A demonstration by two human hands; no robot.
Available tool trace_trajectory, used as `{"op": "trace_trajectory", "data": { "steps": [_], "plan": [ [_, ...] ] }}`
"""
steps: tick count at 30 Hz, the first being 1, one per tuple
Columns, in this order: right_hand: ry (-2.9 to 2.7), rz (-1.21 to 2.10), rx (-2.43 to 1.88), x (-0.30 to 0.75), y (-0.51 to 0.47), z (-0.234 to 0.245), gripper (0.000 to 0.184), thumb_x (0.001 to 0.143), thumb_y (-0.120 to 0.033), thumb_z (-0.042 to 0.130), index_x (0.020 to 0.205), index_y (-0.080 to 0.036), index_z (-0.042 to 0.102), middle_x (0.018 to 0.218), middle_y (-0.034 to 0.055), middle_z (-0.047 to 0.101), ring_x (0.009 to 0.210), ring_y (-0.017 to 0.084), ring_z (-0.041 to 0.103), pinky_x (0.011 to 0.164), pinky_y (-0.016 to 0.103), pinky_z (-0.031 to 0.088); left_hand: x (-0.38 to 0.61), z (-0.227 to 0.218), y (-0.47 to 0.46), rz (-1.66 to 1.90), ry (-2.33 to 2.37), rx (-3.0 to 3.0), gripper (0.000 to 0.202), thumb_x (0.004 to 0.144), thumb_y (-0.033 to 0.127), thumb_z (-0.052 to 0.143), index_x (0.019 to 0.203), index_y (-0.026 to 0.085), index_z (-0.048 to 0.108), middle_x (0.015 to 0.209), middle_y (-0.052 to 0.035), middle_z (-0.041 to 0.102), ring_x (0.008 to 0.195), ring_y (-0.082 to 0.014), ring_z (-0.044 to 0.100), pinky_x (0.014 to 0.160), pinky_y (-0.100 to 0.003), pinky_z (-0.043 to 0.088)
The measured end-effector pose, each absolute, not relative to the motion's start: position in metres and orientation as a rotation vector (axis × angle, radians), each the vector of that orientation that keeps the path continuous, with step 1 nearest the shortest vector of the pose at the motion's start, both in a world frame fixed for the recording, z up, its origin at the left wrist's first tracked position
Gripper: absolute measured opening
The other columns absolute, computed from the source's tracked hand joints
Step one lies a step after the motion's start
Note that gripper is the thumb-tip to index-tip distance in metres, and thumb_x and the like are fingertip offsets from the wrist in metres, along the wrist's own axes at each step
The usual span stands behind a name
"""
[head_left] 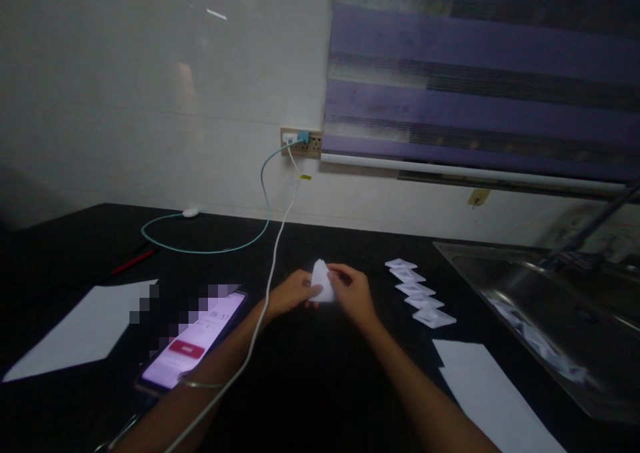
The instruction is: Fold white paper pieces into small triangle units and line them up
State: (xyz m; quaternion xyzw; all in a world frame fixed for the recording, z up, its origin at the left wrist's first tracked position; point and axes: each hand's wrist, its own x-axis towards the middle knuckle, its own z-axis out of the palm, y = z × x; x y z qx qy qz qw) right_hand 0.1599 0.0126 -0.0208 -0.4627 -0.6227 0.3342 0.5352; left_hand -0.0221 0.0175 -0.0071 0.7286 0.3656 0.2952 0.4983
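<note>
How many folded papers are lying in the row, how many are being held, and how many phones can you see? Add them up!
Folded papers in the row: 5
Held folded paper: 1
Phone: 1
Total: 7

A thin, pale metallic bangle (207, 385) crosses the left forearm (225, 360) just beside the smartphone (197, 336), with a small rounded knob nearest that phone. Right of the smartphone, the left hand (294, 294), right hand (354, 296) and slender right forearm (405, 370) are bare.

left hand (293, 293): curled, pinching | right hand (356, 293): bent, pinching | forearms (415, 366): extended forward, angled inward
</note>
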Motion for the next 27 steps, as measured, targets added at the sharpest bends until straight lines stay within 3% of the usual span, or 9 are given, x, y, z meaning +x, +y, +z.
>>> {"op": "trace_trajectory", "data": {
  "steps": [6, 12, 16, 18, 22, 27],
  "plan": [
    [-1.723, 0.373, -1.088, 0.158, 0.006, -0.018, 0.034, 0.087, -0.022, 0.059, 0.117, -0.017, 0.072, 0.123, 0.0145, 0.070, 0.118, 0.028, 0.061, 0.105, 0.049, 0.045, -0.014, -0.009, 0.015, 0.774, 1.178, 1.805, 0.044, 0.088, 0.051, 0.053, 0.072, 0.012, 0.064, 0.060, -0.0054, 0.063, 0.047, -0.0129, 0.053, 0.049, -0.024, 0.038],
    [-1.786, 0.283, -1.133, 0.156, 0.008, -0.026, 0.037, 0.088, -0.020, 0.056, 0.122, -0.014, 0.069, 0.131, 0.0166, 0.065, 0.125, 0.028, 0.057, 0.109, 0.049, 0.043, -0.012, -0.007, 0.014, 0.863, 1.290, 1.910, 0.035, 0.091, 0.037, 0.050, 0.072, 0.012, 0.066, 0.066, -0.0066, 0.068, 0.055, -0.0148, 0.061, 0.054, -0.024, 0.042],
    [-1.830, 0.209, -1.066, 0.152, 0.003, -0.025, 0.040, 0.090, -0.018, 0.054, 0.127, -0.013, 0.065, 0.135, 0.0177, 0.062, 0.129, 0.028, 0.053, 0.111, 0.050, 0.042, -0.013, -0.009, 0.017, 0.911, 1.337, 1.861, 0.035, 0.091, 0.036, 0.049, 0.074, 0.012, 0.067, 0.068, -0.0069, 0.070, 0.054, -0.0147, 0.060, 0.054, -0.024, 0.043],
    [-1.825, 0.181, -1.055, 0.151, 0.001, -0.022, 0.035, 0.089, -0.016, 0.054, 0.121, -0.014, 0.067, 0.129, 0.0176, 0.065, 0.123, 0.029, 0.055, 0.107, 0.049, 0.044, -0.014, -0.012, 0.018, 0.918, 1.333, 1.857, 0.036, 0.091, 0.037, 0.049, 0.074, 0.011, 0.067, 0.068, -0.0067, 0.070, 0.052, -0.0143, 0.059, 0.054, -0.024, 0.042],
    [-1.759, 0.151, -1.099, 0.155, 0.001, -0.015, 0.014, 0.089, -0.016, 0.056, 0.091, -0.016, 0.069, 0.100, 0.0124, 0.067, 0.099, 0.025, 0.060, 0.089, 0.040, 0.050, -0.015, -0.015, 0.019, 0.889, 1.274, 1.893, 0.036, 0.090, 0.037, 0.050, 0.075, 0.011, 0.069, 0.068, -0.0068, 0.070, 0.054, -0.0148, 0.060, 0.054, -0.024, 0.041],
    [-1.808, 0.245, -1.177, 0.161, 0.003, -0.011, 0.007, 0.086, -0.018, 0.059, 0.087, -0.015, 0.065, 0.086, 0.0075, 0.064, 0.083, 0.022, 0.060, 0.077, 0.034, 0.046, -0.015, -0.011, 0.016, 0.884, 1.247, 1.943, 0.037, 0.091, 0.039, 0.050, 0.078, 0.011, 0.071, 0.070, -0.0071, 0.071, 0.059, -0.0160, 0.062, 0.057, -0.024, 0.042]
  ]
}}
